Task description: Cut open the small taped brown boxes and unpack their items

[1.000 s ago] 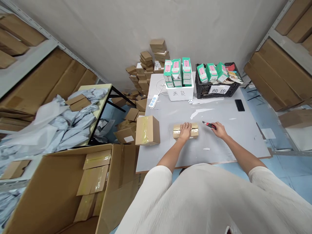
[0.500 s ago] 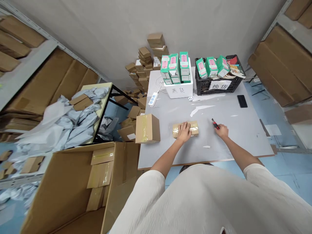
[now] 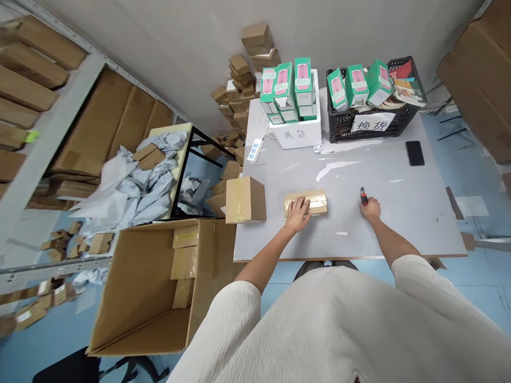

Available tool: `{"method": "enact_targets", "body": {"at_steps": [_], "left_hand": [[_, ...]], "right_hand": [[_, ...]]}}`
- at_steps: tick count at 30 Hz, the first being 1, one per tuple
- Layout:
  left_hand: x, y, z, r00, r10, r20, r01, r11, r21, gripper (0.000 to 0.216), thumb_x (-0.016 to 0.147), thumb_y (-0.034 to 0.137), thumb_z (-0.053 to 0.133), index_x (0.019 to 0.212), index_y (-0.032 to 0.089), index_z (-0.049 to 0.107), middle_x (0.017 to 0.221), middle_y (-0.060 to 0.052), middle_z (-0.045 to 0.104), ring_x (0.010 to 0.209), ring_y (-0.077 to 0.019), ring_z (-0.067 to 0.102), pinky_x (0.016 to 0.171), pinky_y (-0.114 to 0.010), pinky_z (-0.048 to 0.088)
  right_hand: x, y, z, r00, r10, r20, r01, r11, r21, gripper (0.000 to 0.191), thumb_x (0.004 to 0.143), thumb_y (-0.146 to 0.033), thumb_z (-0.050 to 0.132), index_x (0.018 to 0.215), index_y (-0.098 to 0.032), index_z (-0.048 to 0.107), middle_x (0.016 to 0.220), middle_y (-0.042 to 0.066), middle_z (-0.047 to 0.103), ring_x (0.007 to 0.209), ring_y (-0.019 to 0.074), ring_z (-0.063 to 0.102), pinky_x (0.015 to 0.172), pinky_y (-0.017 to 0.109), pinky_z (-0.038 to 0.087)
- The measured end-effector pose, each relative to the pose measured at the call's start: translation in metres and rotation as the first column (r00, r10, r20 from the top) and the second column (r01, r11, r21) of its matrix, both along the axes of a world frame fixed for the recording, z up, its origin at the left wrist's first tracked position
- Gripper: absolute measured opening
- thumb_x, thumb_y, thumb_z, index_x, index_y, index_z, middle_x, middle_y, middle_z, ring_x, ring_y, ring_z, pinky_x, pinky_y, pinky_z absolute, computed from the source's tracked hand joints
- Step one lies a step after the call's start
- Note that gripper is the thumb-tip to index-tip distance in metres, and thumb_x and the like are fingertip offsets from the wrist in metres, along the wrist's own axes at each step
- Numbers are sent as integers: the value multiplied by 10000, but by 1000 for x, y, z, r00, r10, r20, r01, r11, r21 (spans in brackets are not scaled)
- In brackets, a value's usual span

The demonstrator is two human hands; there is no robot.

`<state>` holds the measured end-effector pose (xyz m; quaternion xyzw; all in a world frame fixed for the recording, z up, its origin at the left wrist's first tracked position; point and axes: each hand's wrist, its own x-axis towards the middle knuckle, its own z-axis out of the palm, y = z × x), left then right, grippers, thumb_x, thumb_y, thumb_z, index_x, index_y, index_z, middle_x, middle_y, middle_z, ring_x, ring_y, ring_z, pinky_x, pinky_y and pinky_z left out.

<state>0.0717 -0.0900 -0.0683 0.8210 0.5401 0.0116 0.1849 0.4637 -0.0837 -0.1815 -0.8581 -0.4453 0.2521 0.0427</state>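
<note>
A small taped cardboard box lies flat on the grey table in front of me. My left hand rests on its left half, fingers spread over the top and thumb near the front edge. To the right, my right hand is wrapped around a red and black utility knife, which points away from me. The knife is apart from the box, and part of its handle is hidden in my grip. A larger taped carton stands at the table's left edge.
At the back stand a white bin and a black crate, both holding green-and-pink boxes. A power strip and a phone lie on the table. A big open carton stands on the left.
My view has shifted, so the table's things sit differently in it. The knife in my right hand has turned to point more straight ahead. My left hand stays on the small box.
</note>
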Motion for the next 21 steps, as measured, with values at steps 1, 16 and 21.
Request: {"method": "enact_targets", "body": {"at_steps": [1,16,21], "left_hand": [[0,0,0,1000,3,-4,-3,1000,-2,606,1072,414,523,1649,246,452,1726,-160,430,1634,-333,333,1370,-562,202],[-19,3,2,995,74,64,-78,995,62,494,1092,258,412,1570,267,540,1656,-139,514,1563,-274,430,1319,-504,294],[-39,3,0,976,188,111,-200,974,103,508,1069,251,438,1567,232,538,1627,-162,536,1537,-303,457,1288,-507,342]], "right_hand": [[1,-1,-2,1000,-3,4,3,1000,8,420,945,-407,702,1286,-182,607,1347,225,612,1257,380,604,1018,488,520],[-91,30,86,797,593,-113,-503,756,418,443,1019,-365,522,1414,-226,667,1449,155,641,1296,338,595,1124,486,475],[-138,44,115,676,736,-27,-684,641,348,525,977,-327,577,1483,-214,659,1653,142,548,1440,374,513,1162,529,441]]}}
